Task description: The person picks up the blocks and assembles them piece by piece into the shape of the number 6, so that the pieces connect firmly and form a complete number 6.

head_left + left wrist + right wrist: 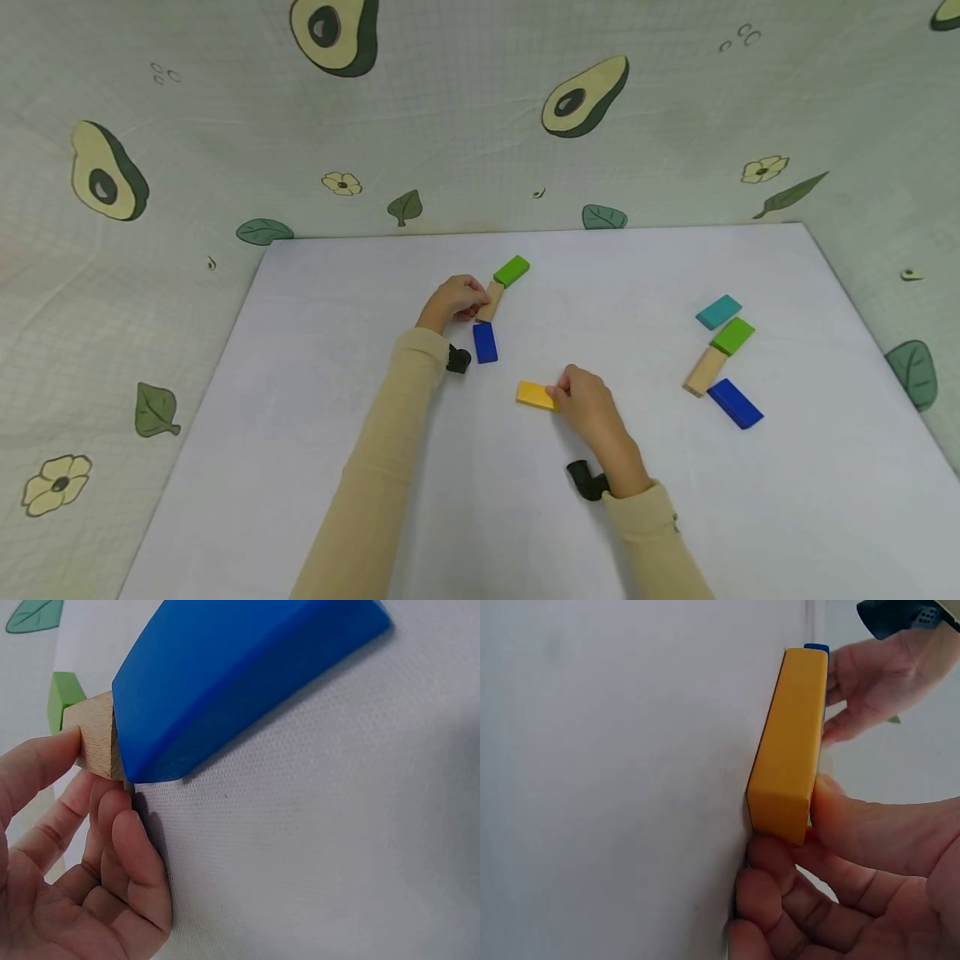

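Observation:
In the head view my left hand [454, 300] pinches a plain wooden block [492, 302] between thumb and fingers. A green block [512, 271] meets its far end, and a blue block [485, 342] lies at its near end. The left wrist view shows the thumb on the wooden block [96, 739], with the blue block [232, 675] touching or nearly touching it. Nearer the front, my right hand [596, 408] pinches the right end of a yellow block [534, 395]. In the right wrist view that yellow block [789, 731] appears flat against the table.
At the right lies a second group: a teal block [718, 312], a green block [732, 336], a wooden block [705, 372] and a blue block [736, 404]. The white table [337, 283] meets an avocado-print cloth [465, 125] at its back edge. A dark wrist camera [587, 481] sits below each hand.

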Demonstrator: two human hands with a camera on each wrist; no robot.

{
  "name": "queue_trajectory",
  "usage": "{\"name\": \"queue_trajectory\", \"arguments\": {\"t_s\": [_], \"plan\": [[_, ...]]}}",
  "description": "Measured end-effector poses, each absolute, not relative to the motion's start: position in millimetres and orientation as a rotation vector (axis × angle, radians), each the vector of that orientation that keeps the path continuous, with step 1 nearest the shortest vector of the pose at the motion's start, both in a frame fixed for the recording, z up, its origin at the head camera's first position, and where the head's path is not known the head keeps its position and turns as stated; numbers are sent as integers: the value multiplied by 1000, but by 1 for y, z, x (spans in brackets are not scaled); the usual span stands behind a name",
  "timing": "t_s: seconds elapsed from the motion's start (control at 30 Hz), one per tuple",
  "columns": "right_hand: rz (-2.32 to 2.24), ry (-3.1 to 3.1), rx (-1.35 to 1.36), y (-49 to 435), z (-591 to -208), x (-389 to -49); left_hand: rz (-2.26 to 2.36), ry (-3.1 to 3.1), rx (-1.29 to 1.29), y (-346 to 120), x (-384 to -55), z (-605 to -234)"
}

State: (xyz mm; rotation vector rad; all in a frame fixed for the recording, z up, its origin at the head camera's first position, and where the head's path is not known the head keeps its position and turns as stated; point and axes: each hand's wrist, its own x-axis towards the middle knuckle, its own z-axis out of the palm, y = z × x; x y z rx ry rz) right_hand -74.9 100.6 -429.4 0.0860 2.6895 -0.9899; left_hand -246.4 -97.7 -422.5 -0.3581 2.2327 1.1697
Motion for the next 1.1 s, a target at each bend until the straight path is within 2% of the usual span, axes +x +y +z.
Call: {"name": "queue_trajectory", "arguments": {"t_s": [1.1], "plan": [[-1017,2627,-34,60,-434,-91,1140,2254,-356,-97,-248,-425]]}}
